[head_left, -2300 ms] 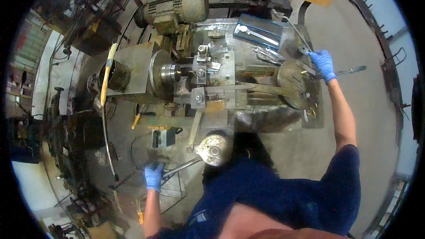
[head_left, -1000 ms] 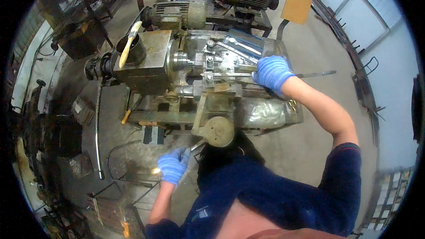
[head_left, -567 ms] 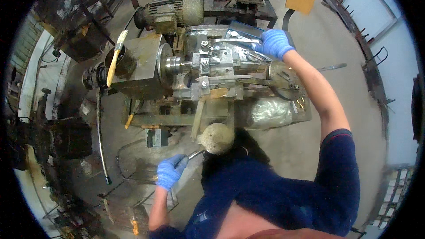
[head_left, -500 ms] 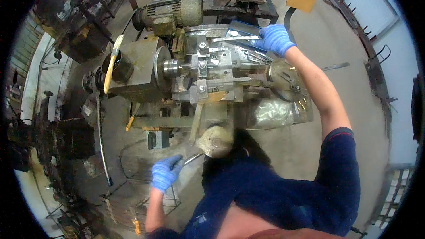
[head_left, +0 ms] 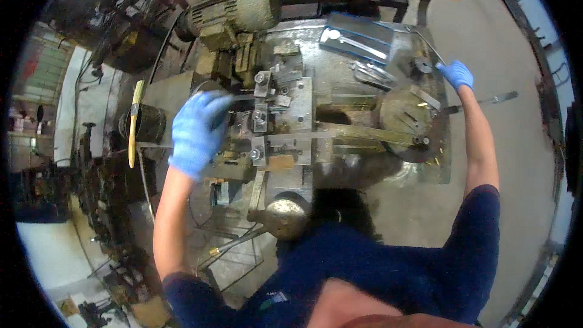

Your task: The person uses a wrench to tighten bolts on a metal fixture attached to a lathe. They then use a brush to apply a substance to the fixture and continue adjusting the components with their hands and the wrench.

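Observation:
A small lathe stands in front of me. My left hand (head_left: 200, 130), in a blue glove, is over its spindle end with the fingers bent; it covers the chuck, and blur hides whether it grips anything. At the far right my right hand (head_left: 456, 76), also gloved, is closed round the end of a thin bent metal rod (head_left: 428, 45). Between the hands is a steel tool block (head_left: 303, 118) with several bolted clamps. Right of it sits a round, worn metal plate (head_left: 398, 112). The round handwheel (head_left: 286, 214) is nearest my body.
A blue-edged case (head_left: 376, 37) holds a caliper (head_left: 358, 47), with loose metal tools (head_left: 371, 75) beside it. A brush (head_left: 133, 127) leans at a dark can (head_left: 150, 124) on the left. An electric motor (head_left: 240, 9) stands behind. Small brass pieces (head_left: 436, 161) lie at the right.
My left hand has left the handwheel's handle and risen to the spindle end. My right hand has moved right, away from the blue-edged case. The view has shifted slightly.

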Available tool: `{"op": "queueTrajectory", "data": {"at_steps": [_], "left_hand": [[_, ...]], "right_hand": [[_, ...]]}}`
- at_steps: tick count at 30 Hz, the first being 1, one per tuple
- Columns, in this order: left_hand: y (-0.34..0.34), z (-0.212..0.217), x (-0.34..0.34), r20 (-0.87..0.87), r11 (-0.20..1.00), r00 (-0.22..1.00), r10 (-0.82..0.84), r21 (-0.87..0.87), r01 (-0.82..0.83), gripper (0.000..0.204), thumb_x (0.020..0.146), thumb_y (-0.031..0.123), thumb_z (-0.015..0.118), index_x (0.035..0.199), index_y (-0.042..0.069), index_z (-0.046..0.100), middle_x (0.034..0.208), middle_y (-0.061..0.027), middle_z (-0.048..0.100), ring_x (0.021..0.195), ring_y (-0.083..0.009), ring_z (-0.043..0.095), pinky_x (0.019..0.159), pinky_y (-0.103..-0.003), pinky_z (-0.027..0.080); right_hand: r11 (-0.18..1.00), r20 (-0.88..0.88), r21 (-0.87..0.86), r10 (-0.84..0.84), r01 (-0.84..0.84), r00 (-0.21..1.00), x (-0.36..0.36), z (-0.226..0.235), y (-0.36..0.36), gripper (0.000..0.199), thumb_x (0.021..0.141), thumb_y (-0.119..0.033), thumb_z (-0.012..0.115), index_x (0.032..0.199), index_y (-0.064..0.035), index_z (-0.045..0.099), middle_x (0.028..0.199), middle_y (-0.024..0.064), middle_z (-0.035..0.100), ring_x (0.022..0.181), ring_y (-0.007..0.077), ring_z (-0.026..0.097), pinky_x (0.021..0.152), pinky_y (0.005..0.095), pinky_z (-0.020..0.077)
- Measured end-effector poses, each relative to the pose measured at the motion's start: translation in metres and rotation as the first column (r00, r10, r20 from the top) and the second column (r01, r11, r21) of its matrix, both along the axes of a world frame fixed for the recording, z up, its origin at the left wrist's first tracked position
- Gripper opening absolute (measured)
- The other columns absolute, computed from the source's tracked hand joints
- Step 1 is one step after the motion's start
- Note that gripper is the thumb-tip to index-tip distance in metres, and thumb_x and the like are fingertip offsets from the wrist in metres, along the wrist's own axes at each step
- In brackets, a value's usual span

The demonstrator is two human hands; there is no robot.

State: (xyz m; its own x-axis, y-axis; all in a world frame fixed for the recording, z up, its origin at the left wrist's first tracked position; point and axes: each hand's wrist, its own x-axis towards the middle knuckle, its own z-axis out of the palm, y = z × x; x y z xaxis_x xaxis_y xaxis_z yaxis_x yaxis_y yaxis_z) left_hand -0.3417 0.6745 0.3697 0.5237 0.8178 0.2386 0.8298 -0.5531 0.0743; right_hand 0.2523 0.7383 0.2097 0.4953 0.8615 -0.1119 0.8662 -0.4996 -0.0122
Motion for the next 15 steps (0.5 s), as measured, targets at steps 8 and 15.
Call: {"op": "queueTrajectory", "data": {"at_steps": [8,15], "left_hand": [[0.063,-0.044,0.02,-0.195,0.995,0.977,-0.09,-0.07,0.077,0.038,0.066,0.012,0.068,0.103,0.011,0.061,0.104,-0.0085,0.059,0.099,-0.0279,0.053,0.088,-0.037,0.042],[0.076,-0.055,0.026,-0.173,0.958,0.985,0.008,-0.28,-0.057,0.026,0.066,0.015,0.068,0.091,0.011,0.065,0.092,-0.0077,0.062,0.092,-0.0277,0.056,0.086,-0.036,0.042]], "right_hand": [[0.986,-0.334,-0.124,0.067,-0.114,0.94,0.017,-0.071,0.027,0.043,0.069,-0.038,0.062,0.085,0.0013,0.066,0.079,0.0186,0.065,0.073,0.0301,0.064,0.069,0.0378,0.0483],[0.989,-0.254,-0.042,0.127,-0.142,0.959,0.009,-0.034,0.018,0.038,0.071,-0.036,0.065,0.088,-0.0021,0.067,0.079,0.015,0.066,0.072,0.0229,0.064,0.071,0.034,0.0483]]}}
